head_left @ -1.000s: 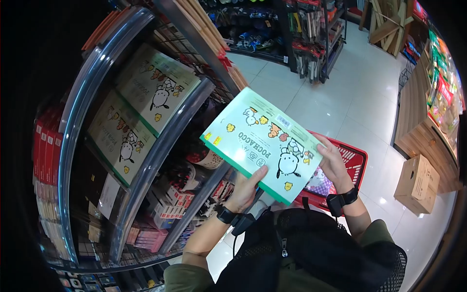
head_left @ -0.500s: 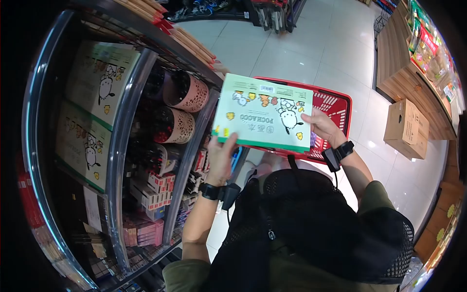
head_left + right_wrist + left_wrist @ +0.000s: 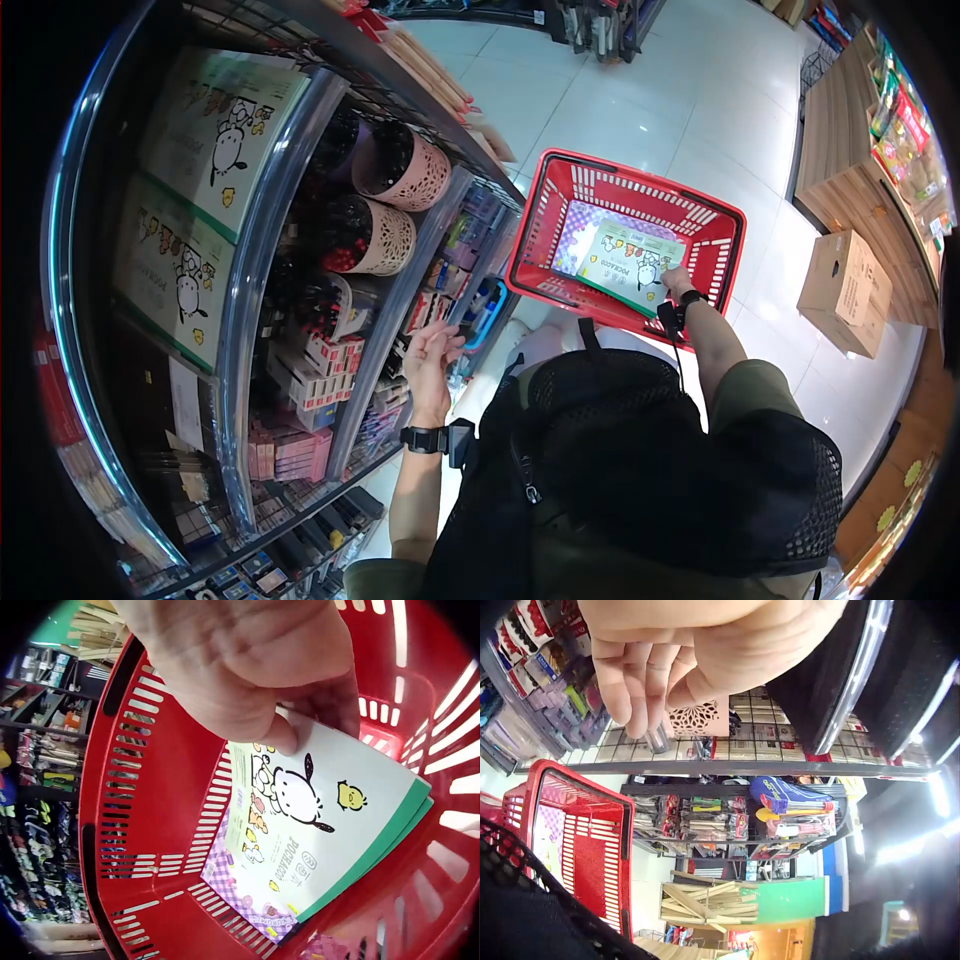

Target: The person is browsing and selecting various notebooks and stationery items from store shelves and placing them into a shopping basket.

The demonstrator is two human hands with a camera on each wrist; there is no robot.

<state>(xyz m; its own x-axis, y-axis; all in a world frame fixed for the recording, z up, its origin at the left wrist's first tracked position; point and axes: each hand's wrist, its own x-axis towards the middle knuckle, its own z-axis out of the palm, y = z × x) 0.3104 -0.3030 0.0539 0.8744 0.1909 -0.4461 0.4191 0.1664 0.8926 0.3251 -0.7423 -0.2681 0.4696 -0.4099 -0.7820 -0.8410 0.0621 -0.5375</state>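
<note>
In the red shopping basket (image 3: 690, 197), my right hand (image 3: 677, 282) grips a pale green Pochacco drawing book (image 3: 622, 262) by its edge. The right wrist view shows the thumb on the printed cover and the other fingers behind it. A second green edge lies directly under the book (image 3: 300, 851), like another copy. Beneath that is a purple-checked item (image 3: 259, 921) on the basket floor. My left hand (image 3: 430, 375) is held up beside the shelf rack with its fingers loosely bent and nothing in them, apart from the goods.
On the left, the shelf rack holds more Pochacco books (image 3: 232, 140), pink openwork cups (image 3: 418, 180) of pens and small boxes (image 3: 335, 370). A cardboard box (image 3: 850, 290) stands on the floor at right by a wooden display counter (image 3: 850, 165). A black backpack (image 3: 660, 450) hangs on the person's front.
The drawing book went from both hands down into the basket with the right hand. My left hand has let go and is left behind near the rack. The whole basket now shows.
</note>
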